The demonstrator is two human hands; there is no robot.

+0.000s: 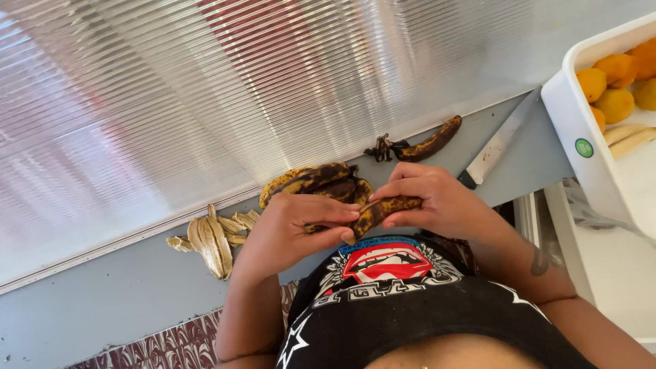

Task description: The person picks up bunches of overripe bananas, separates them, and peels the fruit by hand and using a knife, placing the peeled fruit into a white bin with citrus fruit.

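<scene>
Left hand [290,229] and right hand [437,201] gripping one spotted banana [383,208] (between them), above counter [102,301]

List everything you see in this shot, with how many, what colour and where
held banana: one, brown-black, in both hands
banana pile: several, yellow-black, on ledge behind hands
lone banana: one, blackened, ledge by wall
peels: one heap, pale yellow, ledge beside the left hand
knife: one, silver blade, black handle, ledge
tray: one, white, beyond the knife, holding orange fruits and peeled bananas
left hand: gripping banana
right hand: gripping banana
</scene>
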